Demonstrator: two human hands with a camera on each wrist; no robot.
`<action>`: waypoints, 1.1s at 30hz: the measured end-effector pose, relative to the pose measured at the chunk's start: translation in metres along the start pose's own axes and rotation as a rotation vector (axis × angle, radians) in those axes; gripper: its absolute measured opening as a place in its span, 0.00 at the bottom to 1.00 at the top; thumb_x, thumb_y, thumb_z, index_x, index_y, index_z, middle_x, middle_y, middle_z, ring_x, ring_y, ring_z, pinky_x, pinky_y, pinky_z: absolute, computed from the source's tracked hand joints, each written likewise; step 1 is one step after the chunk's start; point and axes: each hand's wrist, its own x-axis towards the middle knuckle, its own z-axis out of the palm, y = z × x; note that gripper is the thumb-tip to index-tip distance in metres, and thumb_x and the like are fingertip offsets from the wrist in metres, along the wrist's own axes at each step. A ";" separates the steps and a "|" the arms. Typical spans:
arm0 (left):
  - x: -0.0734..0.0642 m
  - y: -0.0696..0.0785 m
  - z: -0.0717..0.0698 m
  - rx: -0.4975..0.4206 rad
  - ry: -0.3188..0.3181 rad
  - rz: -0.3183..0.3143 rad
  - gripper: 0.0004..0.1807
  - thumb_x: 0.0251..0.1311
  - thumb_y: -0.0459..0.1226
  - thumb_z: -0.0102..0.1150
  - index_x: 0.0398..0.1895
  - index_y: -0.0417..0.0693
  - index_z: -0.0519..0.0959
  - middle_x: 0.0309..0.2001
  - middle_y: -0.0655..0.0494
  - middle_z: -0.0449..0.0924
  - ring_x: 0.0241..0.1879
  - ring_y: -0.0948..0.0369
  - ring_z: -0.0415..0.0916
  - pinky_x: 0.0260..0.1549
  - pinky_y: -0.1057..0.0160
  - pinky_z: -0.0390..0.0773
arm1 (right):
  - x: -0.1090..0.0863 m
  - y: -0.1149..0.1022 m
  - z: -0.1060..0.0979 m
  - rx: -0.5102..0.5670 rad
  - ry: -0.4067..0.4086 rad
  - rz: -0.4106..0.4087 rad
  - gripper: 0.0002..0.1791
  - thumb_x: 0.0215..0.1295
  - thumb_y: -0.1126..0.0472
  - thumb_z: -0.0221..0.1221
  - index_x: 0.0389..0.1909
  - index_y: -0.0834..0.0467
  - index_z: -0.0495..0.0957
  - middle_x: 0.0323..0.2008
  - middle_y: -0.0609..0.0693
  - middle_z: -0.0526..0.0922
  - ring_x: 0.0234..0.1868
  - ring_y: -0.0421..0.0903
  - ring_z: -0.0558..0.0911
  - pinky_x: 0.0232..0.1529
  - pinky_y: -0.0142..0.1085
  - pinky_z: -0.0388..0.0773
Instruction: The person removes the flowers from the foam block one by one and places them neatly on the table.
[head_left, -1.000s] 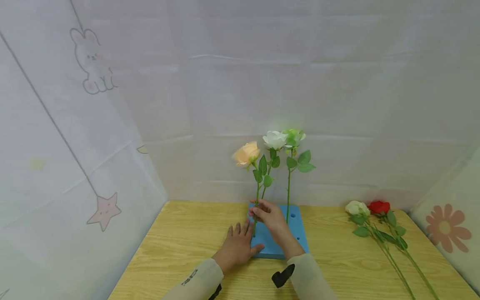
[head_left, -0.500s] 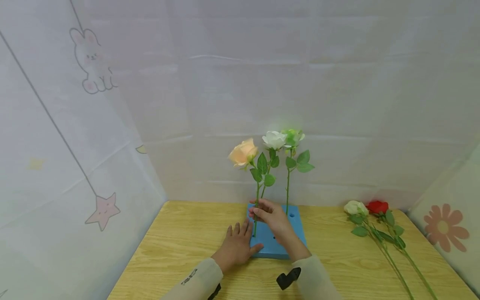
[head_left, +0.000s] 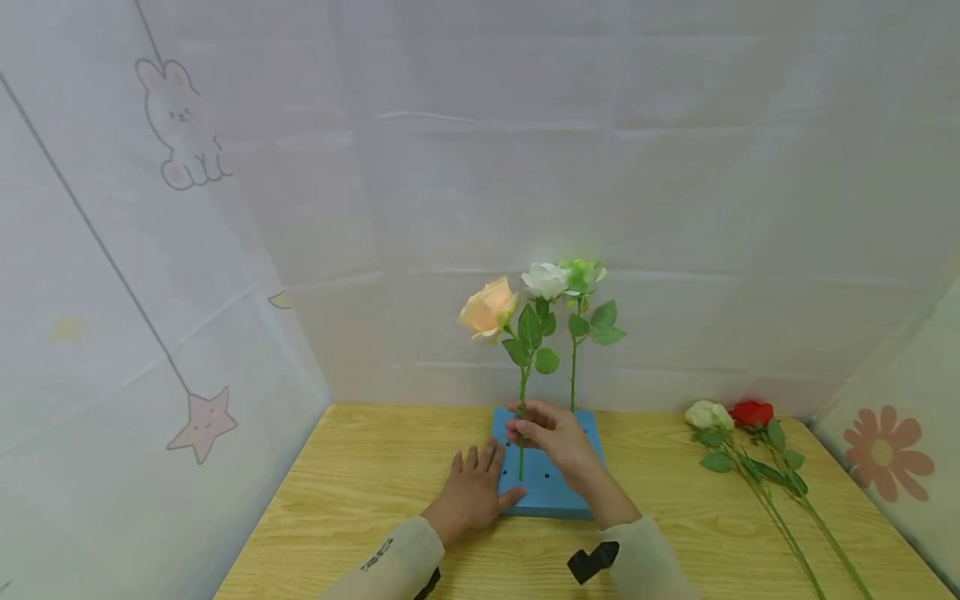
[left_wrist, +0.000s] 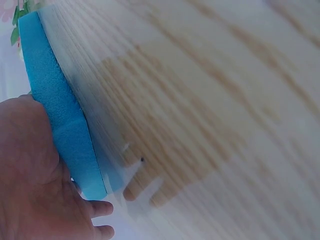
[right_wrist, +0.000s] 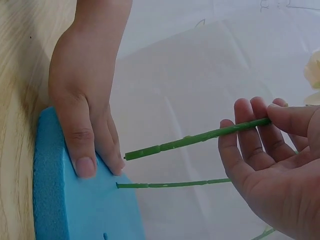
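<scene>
One peach rose (head_left: 489,308) is in the right hand (head_left: 558,437), held mid-stem: thumb and fingers pinch the green stem (right_wrist: 190,140), the other fingers loosely curved beside it. Rose is upright over the left part of the blue foam block (head_left: 555,500), bloom leaning left; right wrist view has the cut stem end clear of the block face, close to the left hand's fingertips. Left hand (head_left: 472,496) lies at the block's left edge, fingers straight and somewhat spread, thumb over the near left corner, pressing or resting, cannot tell which. Block sits flat on the wood-grain tabletop (head_left: 375,467), small dark holes in its top, one hole (head_left: 547,476) right of the held stem. Behind the peach bloom: white rose (head_left: 546,281) and green-tinted rose (head_left: 585,277), both upright, side by side; their stem bases are hidden in head view. Right wrist view shows a second stem (right_wrist: 172,184) meeting the block. Far right of tabletop: cream rose (head_left: 708,415) and red rose (head_left: 751,412) lying near each other, blooms at the back, stems toward the near edge. Pale sleeves; black piece (head_left: 592,562) at right wrist. Pale backdrop (head_left: 337,192) with printed rabbit (head_left: 183,125), star (head_left: 202,423) and flower (head_left: 888,452).
</scene>
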 end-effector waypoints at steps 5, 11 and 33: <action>-0.002 0.001 -0.004 -0.011 0.005 0.010 0.51 0.69 0.72 0.31 0.82 0.47 0.50 0.82 0.46 0.45 0.76 0.37 0.51 0.70 0.32 0.53 | -0.008 -0.004 -0.004 -0.004 -0.010 0.011 0.17 0.75 0.62 0.59 0.61 0.61 0.78 0.47 0.63 0.84 0.50 0.60 0.85 0.53 0.46 0.82; -0.005 0.003 -0.008 -0.007 0.015 0.006 0.51 0.68 0.72 0.32 0.82 0.47 0.51 0.81 0.47 0.46 0.76 0.37 0.52 0.70 0.33 0.54 | -0.015 -0.006 -0.010 0.007 0.001 0.026 0.18 0.75 0.61 0.59 0.61 0.61 0.78 0.45 0.58 0.85 0.48 0.54 0.86 0.54 0.48 0.82; -0.003 0.001 -0.002 0.000 0.004 0.001 0.50 0.70 0.70 0.34 0.83 0.47 0.49 0.82 0.47 0.43 0.77 0.37 0.50 0.71 0.34 0.51 | -0.032 -0.003 -0.034 -0.034 0.006 0.018 0.21 0.74 0.60 0.59 0.64 0.64 0.75 0.46 0.54 0.85 0.47 0.50 0.86 0.52 0.43 0.83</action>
